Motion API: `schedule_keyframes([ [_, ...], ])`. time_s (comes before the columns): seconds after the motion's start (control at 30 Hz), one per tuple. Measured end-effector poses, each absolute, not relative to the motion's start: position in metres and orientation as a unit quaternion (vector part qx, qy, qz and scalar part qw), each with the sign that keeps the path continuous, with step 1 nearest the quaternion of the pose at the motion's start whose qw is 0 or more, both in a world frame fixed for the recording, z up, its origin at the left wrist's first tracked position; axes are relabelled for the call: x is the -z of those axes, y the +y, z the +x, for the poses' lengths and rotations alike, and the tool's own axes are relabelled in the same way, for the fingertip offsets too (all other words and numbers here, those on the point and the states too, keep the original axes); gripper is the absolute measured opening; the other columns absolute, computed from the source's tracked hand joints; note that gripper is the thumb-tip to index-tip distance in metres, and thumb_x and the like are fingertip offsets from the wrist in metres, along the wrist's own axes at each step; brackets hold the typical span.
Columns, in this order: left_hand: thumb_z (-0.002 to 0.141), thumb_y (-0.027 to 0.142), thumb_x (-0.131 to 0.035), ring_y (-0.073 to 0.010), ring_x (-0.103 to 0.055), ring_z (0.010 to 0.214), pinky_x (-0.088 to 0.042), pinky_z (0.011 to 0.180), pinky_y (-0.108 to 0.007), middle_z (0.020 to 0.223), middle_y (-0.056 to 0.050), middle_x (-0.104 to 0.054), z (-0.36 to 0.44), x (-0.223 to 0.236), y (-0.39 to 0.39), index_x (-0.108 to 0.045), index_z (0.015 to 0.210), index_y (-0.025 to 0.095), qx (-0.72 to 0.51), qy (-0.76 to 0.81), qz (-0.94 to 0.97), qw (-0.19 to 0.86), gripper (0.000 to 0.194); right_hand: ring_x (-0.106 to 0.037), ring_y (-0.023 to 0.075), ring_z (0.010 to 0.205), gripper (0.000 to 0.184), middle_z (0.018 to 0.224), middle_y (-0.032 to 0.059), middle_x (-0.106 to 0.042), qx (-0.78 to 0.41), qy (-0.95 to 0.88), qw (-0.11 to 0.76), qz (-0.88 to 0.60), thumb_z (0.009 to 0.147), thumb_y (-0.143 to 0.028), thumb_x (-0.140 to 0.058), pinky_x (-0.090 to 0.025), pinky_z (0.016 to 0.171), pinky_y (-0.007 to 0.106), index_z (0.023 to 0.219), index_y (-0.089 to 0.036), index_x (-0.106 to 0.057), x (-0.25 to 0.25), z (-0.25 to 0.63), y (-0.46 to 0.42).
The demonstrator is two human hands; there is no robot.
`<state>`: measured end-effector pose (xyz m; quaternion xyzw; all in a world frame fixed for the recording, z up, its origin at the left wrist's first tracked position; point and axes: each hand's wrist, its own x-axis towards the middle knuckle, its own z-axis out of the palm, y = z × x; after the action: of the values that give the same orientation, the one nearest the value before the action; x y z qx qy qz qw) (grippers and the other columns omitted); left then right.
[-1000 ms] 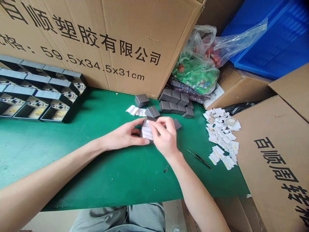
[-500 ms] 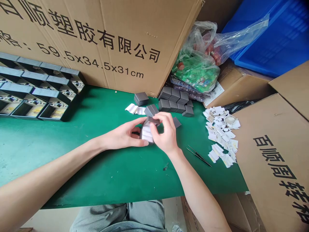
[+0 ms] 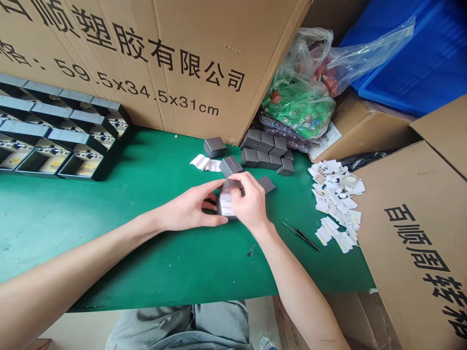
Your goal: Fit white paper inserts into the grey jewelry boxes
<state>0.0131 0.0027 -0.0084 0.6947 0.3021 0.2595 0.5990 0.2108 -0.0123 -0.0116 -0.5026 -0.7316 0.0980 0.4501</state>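
A small dark grey box (image 3: 227,210) with a white lining stands open in front of me, its lid raised at the back. My left hand (image 3: 191,206) grips the box from the left, with the thumb along its near side. From the right, my right hand (image 3: 251,201) pinches the raised lid (image 3: 229,184), its fingers over the top and its thumb hidden inside. Just behind are a closed grey box (image 3: 230,166) and a crumpled white strip (image 3: 205,163). A flat dark grey piece (image 3: 267,184) lies beyond my right hand.
Stacked grey boxes (image 3: 263,150) and a lone box (image 3: 214,147) sit at the back. Tweezers (image 3: 301,234) and a pile of white pieces (image 3: 337,199) lie to the right. Black compartment trays (image 3: 76,141) stand left. Large cartons (image 3: 175,29) border the green table (image 3: 146,272).
My right thumb has moved deeper into the box, and less of the white lining shows. Both hands have shifted slightly right with the box. The left thumb now sits lower along the near edge.
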Motion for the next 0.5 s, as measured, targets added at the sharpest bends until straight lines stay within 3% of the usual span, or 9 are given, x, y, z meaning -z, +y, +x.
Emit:
schedule_keyframes([
  [0.13,0.08,0.036,-0.086,-0.0265,-0.071,0.105,-0.065,0.092,-0.042,0.14,-0.015,-0.065,0.012,0.009,0.007,-0.044,0.16,0.023,-0.267,0.302,0.661,0.633,0.092,-0.071,0.0221,0.112,0.025,0.12,0.0078,-0.074,-0.151,-0.752,0.437,-0.471,0.099,-0.023,-0.054,-0.059,0.098,0.035,0.119,-0.024,-0.069,0.006,0.216,-0.011],
  [0.23,0.08,0.032,-0.085,-0.0282,-0.071,0.112,-0.064,0.095,-0.043,0.145,-0.014,-0.063,0.01,0.01,0.01,-0.046,0.16,0.026,-0.276,0.294,0.641,0.652,0.089,-0.068,0.0232,0.123,0.034,0.132,0.0081,-0.071,-0.186,-0.745,0.431,-0.474,0.097,-0.025,-0.063,-0.057,0.107,0.037,0.131,-0.026,-0.068,0.004,0.219,-0.012],
  [0.5,0.086,0.024,-0.078,-0.0305,-0.069,0.122,-0.059,0.104,-0.043,0.136,-0.011,-0.07,0.009,0.012,0.011,-0.038,0.166,0.028,-0.247,0.241,0.678,0.648,0.09,-0.074,0.0237,0.108,0.028,0.121,0.0038,-0.079,-0.243,-0.721,0.411,-0.503,0.093,-0.025,-0.068,-0.062,0.096,0.036,0.12,-0.027,-0.075,0.0,0.223,-0.015],
])
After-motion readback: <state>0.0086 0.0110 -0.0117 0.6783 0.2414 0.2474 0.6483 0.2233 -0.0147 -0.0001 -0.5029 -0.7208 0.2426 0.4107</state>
